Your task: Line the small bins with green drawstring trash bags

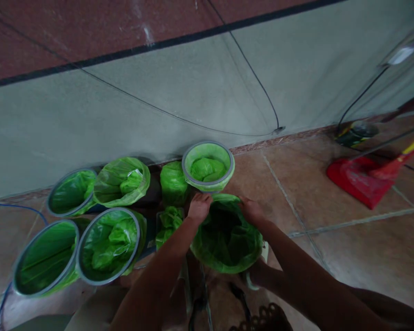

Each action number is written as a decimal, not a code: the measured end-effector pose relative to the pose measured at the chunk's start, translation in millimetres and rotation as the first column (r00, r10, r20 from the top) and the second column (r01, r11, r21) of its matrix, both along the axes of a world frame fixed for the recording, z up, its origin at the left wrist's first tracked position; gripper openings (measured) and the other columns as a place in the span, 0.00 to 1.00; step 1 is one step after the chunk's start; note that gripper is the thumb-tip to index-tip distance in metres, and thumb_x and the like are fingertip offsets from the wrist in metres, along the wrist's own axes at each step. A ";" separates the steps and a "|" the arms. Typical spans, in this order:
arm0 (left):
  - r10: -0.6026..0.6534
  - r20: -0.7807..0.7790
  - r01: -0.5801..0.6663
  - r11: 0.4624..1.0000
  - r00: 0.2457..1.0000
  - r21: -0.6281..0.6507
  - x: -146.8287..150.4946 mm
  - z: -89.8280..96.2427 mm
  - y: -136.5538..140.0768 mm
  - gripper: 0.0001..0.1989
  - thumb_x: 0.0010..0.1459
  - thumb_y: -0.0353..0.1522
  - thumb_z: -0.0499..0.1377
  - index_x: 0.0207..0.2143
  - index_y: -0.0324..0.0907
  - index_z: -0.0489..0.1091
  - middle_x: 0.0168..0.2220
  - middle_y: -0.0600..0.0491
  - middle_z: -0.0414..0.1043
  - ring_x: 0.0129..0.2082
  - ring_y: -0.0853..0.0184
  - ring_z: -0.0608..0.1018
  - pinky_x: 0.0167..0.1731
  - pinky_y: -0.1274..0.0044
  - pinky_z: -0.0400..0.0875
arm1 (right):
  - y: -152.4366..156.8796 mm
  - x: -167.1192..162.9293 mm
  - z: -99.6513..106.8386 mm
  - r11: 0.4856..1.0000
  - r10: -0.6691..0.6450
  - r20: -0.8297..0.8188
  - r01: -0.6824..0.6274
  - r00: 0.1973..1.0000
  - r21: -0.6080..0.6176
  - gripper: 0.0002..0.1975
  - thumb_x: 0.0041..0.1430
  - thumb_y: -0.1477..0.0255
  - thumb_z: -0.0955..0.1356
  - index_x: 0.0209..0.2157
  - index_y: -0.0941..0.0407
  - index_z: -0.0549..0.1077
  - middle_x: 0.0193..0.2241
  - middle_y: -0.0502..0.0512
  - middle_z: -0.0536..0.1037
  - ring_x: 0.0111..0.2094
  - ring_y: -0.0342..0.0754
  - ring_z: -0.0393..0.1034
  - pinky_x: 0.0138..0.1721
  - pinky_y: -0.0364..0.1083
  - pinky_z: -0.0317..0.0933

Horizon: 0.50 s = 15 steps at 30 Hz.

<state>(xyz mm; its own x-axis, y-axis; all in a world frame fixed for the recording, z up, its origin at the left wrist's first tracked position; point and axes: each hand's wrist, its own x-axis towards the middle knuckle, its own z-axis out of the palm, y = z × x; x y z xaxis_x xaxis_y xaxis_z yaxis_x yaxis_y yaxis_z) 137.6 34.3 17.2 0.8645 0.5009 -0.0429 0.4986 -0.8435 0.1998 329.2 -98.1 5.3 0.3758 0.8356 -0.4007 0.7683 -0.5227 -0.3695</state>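
A green trash bag (227,264) lines a round bin in front of me, its mouth spread wide and its inside dark. At the far left of its rim, my left hand (199,208) is closed on the bag's edge. My right hand (251,211) grips the same edge at the far right. Just beyond stands a grey-rimmed bin (209,186) lined in green, with bunched green plastic inside. Beside my left forearm is a small container with a crumpled green bag (171,220). The bin's own wall is hidden under the bag.
Several green-lined bins, among them a front one (108,209) and a back one (120,161), stand to the left. A red dustpan (362,181) and a dark can (357,133) sit on the tiled floor at right. A cable (152,108) hangs along the wall (179,82).
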 end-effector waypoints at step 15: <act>0.363 0.095 -0.336 0.915 0.927 -0.225 10.6 26.0 -12.4 0.15 0.64 0.35 0.55 0.51 0.45 0.73 0.59 0.47 0.69 0.58 0.61 0.71 0.59 0.66 0.64 | 34.6 2.4 8.4 0.971 0.164 0.000 -0.161 0.987 0.177 0.23 0.70 0.64 0.58 0.58 0.58 0.71 0.53 0.62 0.77 0.53 0.52 0.72 0.54 0.45 0.61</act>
<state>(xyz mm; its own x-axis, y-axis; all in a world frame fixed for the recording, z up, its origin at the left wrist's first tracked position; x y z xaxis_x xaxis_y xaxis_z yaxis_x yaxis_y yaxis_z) 148.2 21.8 43.2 0.6403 0.7647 -0.0722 0.7115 -0.5551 0.4309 331.6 -63.6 13.7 0.2245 0.9428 -0.2464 0.8316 -0.3172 -0.4559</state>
